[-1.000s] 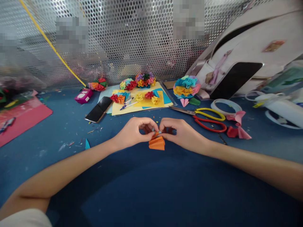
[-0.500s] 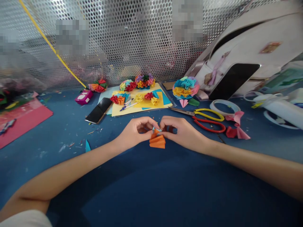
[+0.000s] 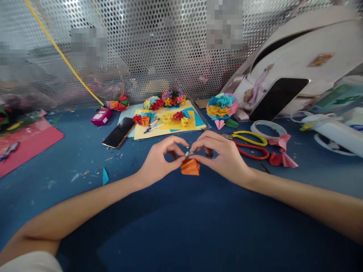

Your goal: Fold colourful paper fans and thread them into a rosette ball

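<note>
Between my hands is a small piece of folded orange paper (image 3: 190,167), its pleats fanning down toward me. A bit of light blue paper shows at its top, partly hidden by my fingertips. My left hand (image 3: 162,158) pinches the top from the left with thumb and fingers. From the other side, my right hand (image 3: 219,156) grips the same top edge between thumb and fingers. Just behind my right hand lie scissors (image 3: 251,151) with one yellow and one red handle. A blue paper scrap (image 3: 105,176) rests by my left forearm.
Paper flowers (image 3: 222,106), yellow sheets (image 3: 147,131), pens (image 3: 153,128) and a phone (image 3: 118,133) lie ahead on the blue table. At right are a tape roll (image 3: 269,130), folded pink paper (image 3: 283,151), a glue gun (image 3: 331,128) and a pale backpack (image 3: 306,49) with another phone (image 3: 279,99).
My fingers have shifted on the top of the orange paper, with the right fingers lifted and spread a little more. The paper's pleats have turned slightly and moved a touch right.
</note>
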### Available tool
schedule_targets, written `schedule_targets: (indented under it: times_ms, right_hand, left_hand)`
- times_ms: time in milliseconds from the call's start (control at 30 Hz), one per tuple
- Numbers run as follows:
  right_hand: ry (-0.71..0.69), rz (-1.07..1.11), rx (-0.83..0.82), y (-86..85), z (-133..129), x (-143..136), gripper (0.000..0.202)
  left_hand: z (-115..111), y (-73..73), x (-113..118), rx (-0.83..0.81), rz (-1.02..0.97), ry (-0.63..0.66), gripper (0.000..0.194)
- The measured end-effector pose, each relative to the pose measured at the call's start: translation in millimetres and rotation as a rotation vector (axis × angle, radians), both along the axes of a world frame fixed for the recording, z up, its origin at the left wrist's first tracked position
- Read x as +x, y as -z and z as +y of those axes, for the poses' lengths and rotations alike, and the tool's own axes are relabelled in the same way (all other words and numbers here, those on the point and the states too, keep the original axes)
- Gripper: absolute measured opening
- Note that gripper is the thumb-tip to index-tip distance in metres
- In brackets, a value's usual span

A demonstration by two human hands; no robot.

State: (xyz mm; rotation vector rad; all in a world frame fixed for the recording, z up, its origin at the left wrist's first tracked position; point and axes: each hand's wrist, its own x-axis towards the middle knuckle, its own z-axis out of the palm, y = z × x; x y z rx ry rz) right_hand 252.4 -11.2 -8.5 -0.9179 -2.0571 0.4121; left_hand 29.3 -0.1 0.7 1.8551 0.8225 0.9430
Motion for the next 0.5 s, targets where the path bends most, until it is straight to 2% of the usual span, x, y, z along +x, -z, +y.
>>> schedule_targets:
  times_ms: [200, 500]
  right_hand:
    - [0.023, -0.02, 0.015, 0.1, 0.3, -0.4, 0.005]
    - [0.017, 0.031, -0.122, -0.1, 4.2, -0.9, 0.011]
  left_hand:
    - [-4.6, -1.8, -1.0, 0.057, 0.041, -0.038, 0.023]
    - [-2.6, 0.7, -0.5, 0.071, 0.039, -0.024, 0.014]
